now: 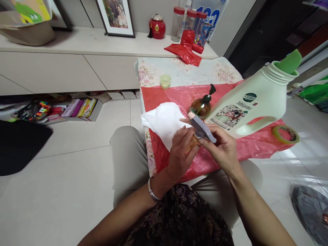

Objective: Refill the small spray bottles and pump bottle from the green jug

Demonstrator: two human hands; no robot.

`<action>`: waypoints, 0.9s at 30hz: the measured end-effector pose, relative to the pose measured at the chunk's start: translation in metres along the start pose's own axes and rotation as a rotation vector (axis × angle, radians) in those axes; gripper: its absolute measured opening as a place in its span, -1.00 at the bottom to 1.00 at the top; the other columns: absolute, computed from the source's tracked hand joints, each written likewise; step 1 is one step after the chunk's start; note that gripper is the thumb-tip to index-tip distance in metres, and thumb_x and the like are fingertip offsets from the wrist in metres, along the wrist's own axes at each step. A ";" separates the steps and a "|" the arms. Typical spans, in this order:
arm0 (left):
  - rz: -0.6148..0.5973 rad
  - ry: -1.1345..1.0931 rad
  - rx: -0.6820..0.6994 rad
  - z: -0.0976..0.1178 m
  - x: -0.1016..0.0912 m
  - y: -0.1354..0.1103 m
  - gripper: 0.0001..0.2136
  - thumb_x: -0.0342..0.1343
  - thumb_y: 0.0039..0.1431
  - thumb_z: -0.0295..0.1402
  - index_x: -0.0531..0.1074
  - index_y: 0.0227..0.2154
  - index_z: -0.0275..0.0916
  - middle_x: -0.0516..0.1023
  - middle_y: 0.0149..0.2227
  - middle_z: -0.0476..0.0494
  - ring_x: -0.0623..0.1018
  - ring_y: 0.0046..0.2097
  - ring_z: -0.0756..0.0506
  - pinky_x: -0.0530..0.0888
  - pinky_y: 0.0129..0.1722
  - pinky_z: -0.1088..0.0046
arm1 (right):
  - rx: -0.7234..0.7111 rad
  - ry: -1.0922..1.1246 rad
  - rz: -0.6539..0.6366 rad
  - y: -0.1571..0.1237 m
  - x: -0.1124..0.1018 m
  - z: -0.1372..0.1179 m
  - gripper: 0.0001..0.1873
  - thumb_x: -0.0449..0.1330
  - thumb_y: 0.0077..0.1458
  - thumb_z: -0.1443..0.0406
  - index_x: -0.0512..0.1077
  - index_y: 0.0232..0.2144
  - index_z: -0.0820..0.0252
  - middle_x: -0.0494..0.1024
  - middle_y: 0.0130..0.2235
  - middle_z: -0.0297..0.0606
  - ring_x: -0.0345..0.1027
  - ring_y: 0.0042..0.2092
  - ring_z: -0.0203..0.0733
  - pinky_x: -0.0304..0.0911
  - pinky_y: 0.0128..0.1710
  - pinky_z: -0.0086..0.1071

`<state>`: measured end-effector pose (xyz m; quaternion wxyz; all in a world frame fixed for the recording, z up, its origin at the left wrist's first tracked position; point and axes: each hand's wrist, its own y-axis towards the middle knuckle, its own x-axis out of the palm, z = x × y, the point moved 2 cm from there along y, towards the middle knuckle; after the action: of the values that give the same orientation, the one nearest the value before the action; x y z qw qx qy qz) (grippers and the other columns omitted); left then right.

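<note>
My left hand is wrapped round a small amber see-through bottle, mostly covered by the fingers. The fingers of my right hand are closed on the grey curved head at the bottle's top; it looks like a spray head, though its exact kind is unclear. Under and beyond my left hand lies a crumpled white cloth. Just past the head stands a brown pump bottle with a black pump. To its right, a big pale green detergent jug stands with a green piece in its mouth.
Red plastic sheeting covers part of the flowered tablecloth. A small clear cup stands at the back, and a roll of tape lies at the right. Behind is a white cabinet with lidded jars and a red pot.
</note>
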<state>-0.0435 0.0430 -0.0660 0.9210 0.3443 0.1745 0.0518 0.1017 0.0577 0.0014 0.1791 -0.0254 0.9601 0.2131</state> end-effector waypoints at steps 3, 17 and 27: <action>-0.029 0.028 -0.018 0.000 0.001 0.000 -0.47 0.07 0.44 -0.31 0.10 0.40 -0.04 0.45 0.27 -0.26 0.41 0.35 -0.23 0.47 0.31 -0.01 | 0.011 0.010 0.057 0.001 0.001 0.003 -0.80 0.39 0.11 0.28 0.54 -0.17 0.08 0.63 -0.14 -0.29 0.50 -0.09 -0.17 0.39 -0.08 -0.28; -0.070 0.013 0.000 0.011 0.000 0.013 -0.50 -0.03 0.42 -0.45 0.12 0.36 -0.15 0.48 0.25 -0.30 0.42 0.33 -0.20 0.34 0.38 0.04 | -0.044 -0.176 0.110 -0.004 0.005 0.004 -0.88 0.32 0.17 0.31 0.48 -0.22 0.10 0.54 -0.29 -0.37 0.34 -0.33 -0.31 0.25 -0.31 -0.38; -0.045 0.121 -0.011 0.007 0.005 0.012 -0.62 -0.07 0.50 -0.23 0.22 0.29 -0.17 0.55 0.14 -0.29 0.50 0.23 -0.22 0.45 0.24 0.04 | 0.122 0.058 0.111 0.001 0.006 -0.003 -0.76 0.45 0.02 0.23 0.46 -0.34 0.12 0.51 -0.35 -0.38 0.36 -0.34 -0.31 0.31 -0.36 -0.42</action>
<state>-0.0359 0.0490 -0.0552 0.9115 0.3317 0.2372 0.0528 0.0954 0.0581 0.0022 0.1402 0.0325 0.9761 0.1629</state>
